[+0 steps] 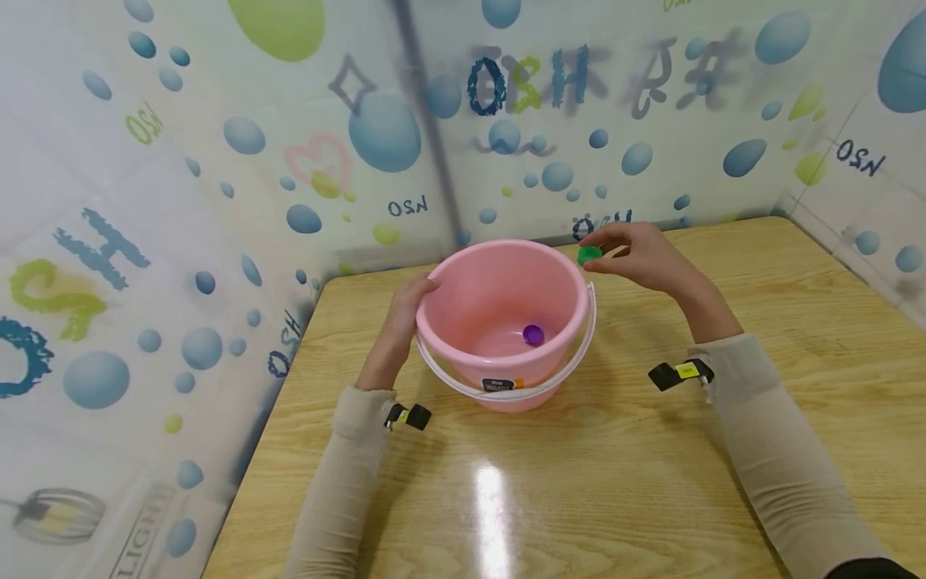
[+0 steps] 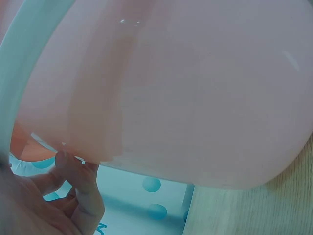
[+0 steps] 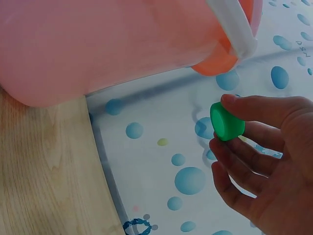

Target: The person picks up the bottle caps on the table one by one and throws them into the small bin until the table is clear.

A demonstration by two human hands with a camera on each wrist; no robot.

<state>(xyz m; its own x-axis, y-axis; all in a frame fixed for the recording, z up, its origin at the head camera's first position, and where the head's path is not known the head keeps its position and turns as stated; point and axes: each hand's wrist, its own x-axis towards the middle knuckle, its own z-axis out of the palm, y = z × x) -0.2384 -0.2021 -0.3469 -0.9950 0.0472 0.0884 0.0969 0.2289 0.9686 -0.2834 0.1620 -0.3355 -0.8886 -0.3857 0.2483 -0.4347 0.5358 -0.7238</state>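
A pink bucket (image 1: pixel 499 265) with a white handle (image 1: pixel 463 388) stands upright on the wooden table. On its left side, my left hand (image 1: pixel 407 310) grips the rim; the left wrist view has the bent fingers (image 2: pixel 80 178) against the bucket's side. A small green cap (image 3: pixel 225 122) is pinched between the thumb and fingers of my right hand (image 1: pixel 640 253). That hand is in the air just beyond the bucket's right rim, apart from it. Inside, a small purple cap (image 1: pixel 533 334) lies on the bucket's bottom, toward the right.
The wooden table (image 1: pixel 651 482) extends around the bucket on both sides and in front. Behind and to the left rise wall sheets (image 1: pixel 325 88) printed with blue and green drops. The table's far edge runs close behind the bucket.
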